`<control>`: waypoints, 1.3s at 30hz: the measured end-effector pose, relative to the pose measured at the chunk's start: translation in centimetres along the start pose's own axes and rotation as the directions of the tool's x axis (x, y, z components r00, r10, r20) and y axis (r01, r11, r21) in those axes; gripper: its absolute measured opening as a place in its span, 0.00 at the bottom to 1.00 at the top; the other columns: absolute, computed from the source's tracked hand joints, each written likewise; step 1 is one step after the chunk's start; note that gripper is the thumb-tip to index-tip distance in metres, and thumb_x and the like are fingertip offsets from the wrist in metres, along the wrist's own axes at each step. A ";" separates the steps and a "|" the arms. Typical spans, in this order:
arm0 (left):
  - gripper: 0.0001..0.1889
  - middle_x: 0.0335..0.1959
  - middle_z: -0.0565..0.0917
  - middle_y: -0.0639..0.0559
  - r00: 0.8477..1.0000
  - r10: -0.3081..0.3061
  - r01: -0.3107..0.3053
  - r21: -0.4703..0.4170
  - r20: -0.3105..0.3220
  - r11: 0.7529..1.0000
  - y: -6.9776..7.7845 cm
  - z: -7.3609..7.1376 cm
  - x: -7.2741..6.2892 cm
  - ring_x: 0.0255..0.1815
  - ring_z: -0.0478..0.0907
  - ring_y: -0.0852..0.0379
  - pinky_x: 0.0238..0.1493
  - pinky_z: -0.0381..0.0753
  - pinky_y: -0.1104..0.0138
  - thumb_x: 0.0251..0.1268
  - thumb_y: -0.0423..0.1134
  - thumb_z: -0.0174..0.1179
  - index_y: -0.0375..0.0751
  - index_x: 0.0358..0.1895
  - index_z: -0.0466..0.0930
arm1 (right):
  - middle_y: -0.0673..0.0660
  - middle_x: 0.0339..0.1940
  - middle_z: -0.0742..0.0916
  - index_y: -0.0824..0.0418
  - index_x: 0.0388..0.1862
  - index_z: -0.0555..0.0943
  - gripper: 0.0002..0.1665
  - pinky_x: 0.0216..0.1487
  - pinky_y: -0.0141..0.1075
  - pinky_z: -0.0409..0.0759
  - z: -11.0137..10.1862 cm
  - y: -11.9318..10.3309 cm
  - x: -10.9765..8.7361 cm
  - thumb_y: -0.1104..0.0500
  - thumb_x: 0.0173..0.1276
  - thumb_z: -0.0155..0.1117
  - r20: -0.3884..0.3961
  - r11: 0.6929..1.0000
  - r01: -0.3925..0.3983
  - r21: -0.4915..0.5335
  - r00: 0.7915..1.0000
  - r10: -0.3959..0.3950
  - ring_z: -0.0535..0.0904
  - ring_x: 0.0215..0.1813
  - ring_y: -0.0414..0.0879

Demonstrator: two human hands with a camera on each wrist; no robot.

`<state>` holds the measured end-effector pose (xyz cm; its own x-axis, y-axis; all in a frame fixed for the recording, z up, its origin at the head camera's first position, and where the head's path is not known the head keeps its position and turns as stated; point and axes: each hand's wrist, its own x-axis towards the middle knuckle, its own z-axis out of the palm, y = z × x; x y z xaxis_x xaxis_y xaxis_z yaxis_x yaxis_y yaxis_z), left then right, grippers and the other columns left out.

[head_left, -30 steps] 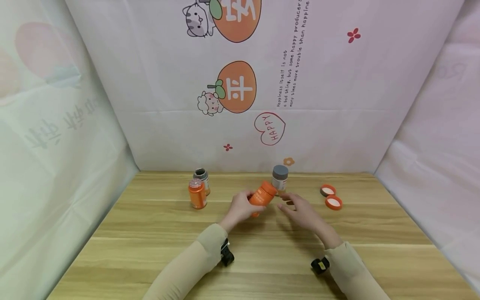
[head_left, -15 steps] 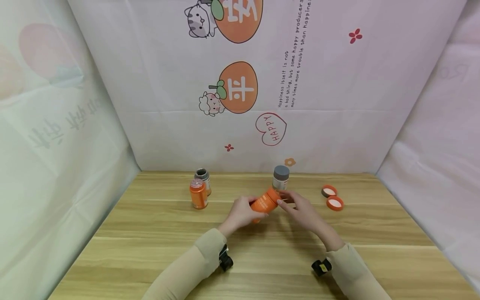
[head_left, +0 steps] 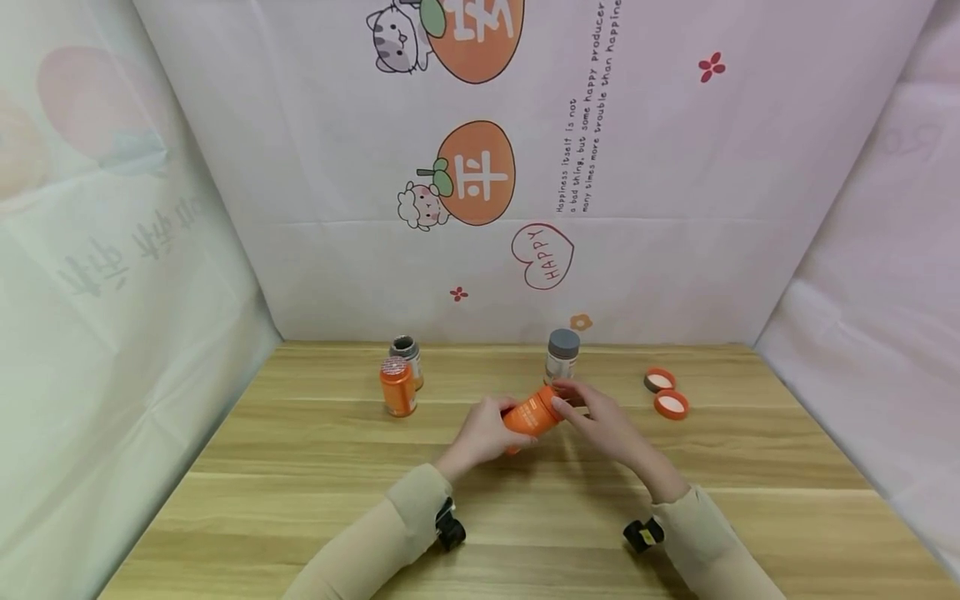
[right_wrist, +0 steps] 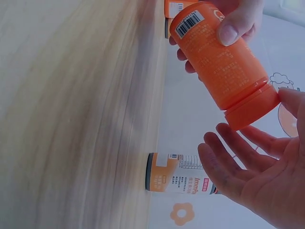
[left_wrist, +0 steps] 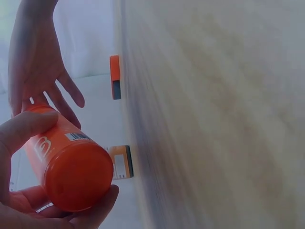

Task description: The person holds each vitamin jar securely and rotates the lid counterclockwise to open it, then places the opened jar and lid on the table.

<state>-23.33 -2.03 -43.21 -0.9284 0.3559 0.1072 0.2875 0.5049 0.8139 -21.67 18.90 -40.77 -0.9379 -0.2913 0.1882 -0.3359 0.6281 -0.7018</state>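
Observation:
My left hand (head_left: 482, 435) grips an orange pill bottle (head_left: 529, 414) round its body, tilted above the wooden table with its cap end up and to the right. In the left wrist view, the round base of the bottle (left_wrist: 78, 176) faces the camera. At the other end sits an orange screw cap (right_wrist: 252, 109). My right hand (right_wrist: 262, 167) has its thumb and index finger at that cap's rim, while the other fingers spread away from it. Just behind stands a grey-capped bottle (head_left: 562, 357), upright and apart from both hands.
At the left on the table (head_left: 315, 500) stand an orange bottle (head_left: 397, 387) with a silvery top and an uncapped grey bottle (head_left: 406, 354) behind it. Two loose orange-rimmed caps (head_left: 671, 405) lie at the right. A printed white cloth (head_left: 337, 275) rises along the back edge.
The left hand has lowered the orange bottle slightly and tipped it rightward. The right hand, apart from the bottle a second ago, has come to its cap.

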 end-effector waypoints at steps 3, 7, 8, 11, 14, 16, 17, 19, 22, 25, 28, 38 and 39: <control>0.26 0.39 0.84 0.53 1.000 -0.001 0.001 -0.001 0.004 1.000 0.1 0.1 -0.1 0.35 0.77 0.61 0.38 0.77 0.66 0.41 0.43 0.75 0.42 0.49 0.82 | 0.59 0.54 0.82 0.57 0.65 0.70 0.30 0.49 0.47 0.79 0.1 -0.1 0.0 0.42 0.72 0.50 0.003 1.000 0.001 -0.002 1.000 -0.001 0.79 0.54 0.54; 0.26 0.40 0.84 0.52 1.000 0.009 -0.009 -0.007 0.007 1.000 0.3 0.2 -0.4 0.37 0.77 0.59 0.39 0.77 0.66 0.41 0.42 0.75 0.40 0.49 0.81 | 0.59 0.53 0.83 0.56 0.65 0.70 0.29 0.47 0.44 0.80 0.2 -0.1 0.1 0.42 0.72 0.51 0.016 1.000 -0.002 -0.005 1.000 0.002 0.79 0.52 0.53; 0.26 0.40 0.84 0.52 1.000 0.012 -0.012 -0.008 0.008 1.000 0.3 0.2 -0.4 0.37 0.77 0.58 0.39 0.77 0.66 0.41 0.42 0.76 0.40 0.49 0.81 | 0.59 0.52 0.83 0.56 0.65 0.70 0.29 0.47 0.44 0.80 0.3 -0.1 0.1 0.42 0.72 0.51 0.019 1.000 0.000 -0.006 1.000 0.000 0.79 0.52 0.52; 0.27 0.42 0.84 0.51 1.000 0.020 -0.020 -0.007 0.011 1.000 0.4 0.2 -0.7 0.39 0.78 0.57 0.39 0.77 0.66 0.42 0.41 0.75 0.41 0.51 0.81 | 0.58 0.51 0.83 0.56 0.65 0.70 0.29 0.45 0.42 0.80 0.3 -0.2 0.0 0.43 0.72 0.51 0.028 1.000 0.002 -0.013 1.000 -0.002 0.80 0.51 0.51; 0.27 0.43 0.84 0.51 1.000 0.026 -0.026 -0.013 0.014 1.000 0.6 0.0 -1.0 0.39 0.78 0.58 0.39 0.77 0.67 0.42 0.40 0.75 0.41 0.51 0.81 | 0.57 0.51 0.84 0.57 0.65 0.71 0.29 0.44 0.39 0.80 0.4 -0.5 0.1 0.42 0.72 0.51 0.031 1.000 0.003 -0.020 1.000 -0.002 0.80 0.49 0.50; 0.27 0.43 0.84 0.52 1.000 0.023 -0.023 -0.016 0.016 1.000 0.7 -0.1 -1.2 0.38 0.77 0.59 0.38 0.76 0.67 0.42 0.40 0.75 0.42 0.52 0.81 | 0.57 0.50 0.84 0.57 0.64 0.71 0.29 0.43 0.38 0.79 0.4 -0.7 0.1 0.42 0.72 0.51 0.030 1.000 0.001 -0.028 1.000 0.000 0.80 0.47 0.49; 0.27 0.43 0.84 0.52 1.000 0.023 -0.023 -0.016 0.017 1.000 0.7 -0.1 -1.3 0.37 0.77 0.59 0.37 0.76 0.67 0.42 0.40 0.75 0.42 0.52 0.81 | 0.57 0.49 0.84 0.57 0.64 0.72 0.29 0.43 0.38 0.79 0.5 -0.8 0.1 0.42 0.72 0.51 0.029 1.000 0.000 -0.031 1.000 0.001 0.80 0.47 0.49; 0.27 0.42 0.84 0.52 1.000 0.023 -0.023 -0.012 0.018 1.000 0.7 -0.2 -1.4 0.36 0.76 0.61 0.37 0.76 0.68 0.41 0.40 0.75 0.42 0.51 0.82 | 0.56 0.47 0.85 0.58 0.62 0.74 0.29 0.42 0.37 0.79 0.7 -0.9 0.2 0.41 0.72 0.50 0.029 0.999 -0.007 -0.051 1.000 0.008 0.80 0.45 0.47; 0.27 0.41 0.84 0.53 0.999 0.026 -0.026 -0.005 0.020 1.000 0.7 -0.3 -1.6 0.35 0.76 0.62 0.35 0.76 0.69 0.39 0.39 0.76 0.43 0.50 0.82 | 0.55 0.42 0.85 0.58 0.58 0.76 0.27 0.39 0.36 0.78 1.0 -0.9 0.2 0.41 0.72 0.49 0.035 0.996 -0.030 -0.080 0.999 0.033 0.80 0.41 0.44; 0.26 0.39 0.84 0.54 0.999 0.033 -0.033 0.000 0.026 0.999 0.7 -0.3 -1.7 0.33 0.75 0.62 0.33 0.76 0.70 0.39 0.39 0.77 0.42 0.48 0.83 | 0.53 0.36 0.85 0.58 0.54 0.78 0.26 0.36 0.35 0.76 1.3 -0.9 0.3 0.40 0.72 0.49 0.047 0.994 -0.065 -0.092 0.996 0.070 0.78 0.37 0.42; 0.24 0.36 0.83 0.54 0.999 0.040 -0.039 -0.008 0.036 0.999 0.7 -0.3 -1.9 0.32 0.75 0.62 0.31 0.76 0.71 0.39 0.38 0.77 0.42 0.46 0.83 | 0.52 0.34 0.84 0.58 0.51 0.78 0.26 0.34 0.34 0.75 1.6 -0.9 0.2 0.40 0.72 0.49 0.049 0.991 -0.097 -0.092 0.994 0.102 0.77 0.35 0.41; 0.23 0.33 0.83 0.54 0.996 0.053 -0.054 0.006 0.068 0.999 0.7 -0.4 -2.1 0.29 0.75 0.63 0.28 0.76 0.71 0.38 0.37 0.77 0.40 0.43 0.83 | 0.51 0.28 0.82 0.58 0.43 0.79 0.25 0.29 0.33 0.75 1.9 -0.9 -0.1 0.38 0.70 0.51 0.050 0.990 -0.120 -0.068 0.991 0.123 0.75 0.29 0.40; 0.22 0.33 0.82 0.53 0.996 0.052 -0.052 0.009 0.070 0.999 0.7 -0.4 -2.1 0.29 0.75 0.63 0.27 0.77 0.71 0.38 0.37 0.76 0.40 0.43 0.83 | 0.51 0.28 0.82 0.57 0.43 0.79 0.25 0.28 0.33 0.75 2.0 -0.8 -0.2 0.37 0.70 0.51 0.051 0.991 -0.122 -0.064 0.991 0.125 0.75 0.28 0.40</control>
<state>-21.26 -2.70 -42.66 -0.8934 0.4358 0.1088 0.3380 0.4929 0.8017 -21.08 17.01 -41.55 -0.9669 -0.2469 0.0640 -0.2242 0.7036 -0.6743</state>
